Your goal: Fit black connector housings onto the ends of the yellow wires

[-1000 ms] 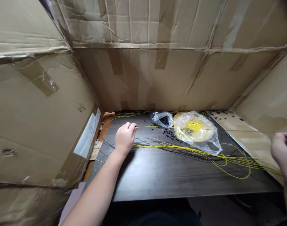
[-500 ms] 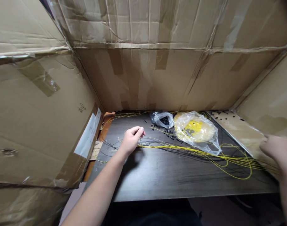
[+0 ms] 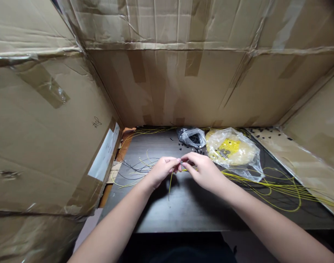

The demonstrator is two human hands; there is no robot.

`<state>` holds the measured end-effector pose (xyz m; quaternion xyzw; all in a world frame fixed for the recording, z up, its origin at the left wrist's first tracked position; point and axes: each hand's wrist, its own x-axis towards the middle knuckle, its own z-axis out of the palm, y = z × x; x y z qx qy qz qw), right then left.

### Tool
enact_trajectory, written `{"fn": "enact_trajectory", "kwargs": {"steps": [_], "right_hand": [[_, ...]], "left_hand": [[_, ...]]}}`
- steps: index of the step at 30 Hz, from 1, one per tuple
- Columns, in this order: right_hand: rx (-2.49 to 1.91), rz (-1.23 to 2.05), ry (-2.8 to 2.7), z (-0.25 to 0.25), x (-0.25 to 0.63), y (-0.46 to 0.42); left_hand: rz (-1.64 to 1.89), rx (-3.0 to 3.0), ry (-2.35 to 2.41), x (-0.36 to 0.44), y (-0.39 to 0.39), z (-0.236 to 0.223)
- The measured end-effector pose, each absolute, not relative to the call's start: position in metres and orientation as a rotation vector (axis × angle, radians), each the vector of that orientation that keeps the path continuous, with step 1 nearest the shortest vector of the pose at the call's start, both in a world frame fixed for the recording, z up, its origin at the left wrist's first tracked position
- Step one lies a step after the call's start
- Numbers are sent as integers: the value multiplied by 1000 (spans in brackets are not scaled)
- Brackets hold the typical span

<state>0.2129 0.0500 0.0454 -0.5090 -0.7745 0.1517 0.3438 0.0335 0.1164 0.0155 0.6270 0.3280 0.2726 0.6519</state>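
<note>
Both hands meet over the middle of the dark table [image 3: 183, 212]. My left hand [image 3: 162, 170] pinches a thin yellow wire [image 3: 170, 182] whose loose end hangs down toward the table. My right hand [image 3: 203, 170] is closed in a pinch right beside it, fingertips touching the left fingertips at the same wire; a tiny dark piece may sit between them, too small to tell. Loose yellow and black wires [image 3: 265, 182] lie spread across the table to the right.
A clear bag with a yellow reel [image 3: 232, 149] and a small bag of black parts [image 3: 192, 137] lie at the back. Small black parts [image 3: 265, 133] are scattered on the right cardboard flap. Taped cardboard walls [image 3: 46, 128] enclose the table on three sides.
My right hand has come from the far right edge to the table's middle and joined the left hand. The left hand moved slightly right and closed on a yellow wire.
</note>
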Motion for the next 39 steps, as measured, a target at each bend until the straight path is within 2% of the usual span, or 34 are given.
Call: {"fn": "enact_trajectory", "kwargs": {"steps": [8, 17, 31, 39], "right_hand": [[-1297, 764, -1674, 14, 219, 56], [-1055, 996, -1458, -5, 221, 58], [-1100, 867, -1542, -5, 212, 52], [-1119, 812, -1634, -1, 210, 50]], "left_hand": [[716, 1169, 643, 38, 110, 18], [855, 1628, 768, 45, 103, 10], [1164, 1926, 815, 41, 101, 14], [1075, 1809, 834, 42, 101, 12]]}}
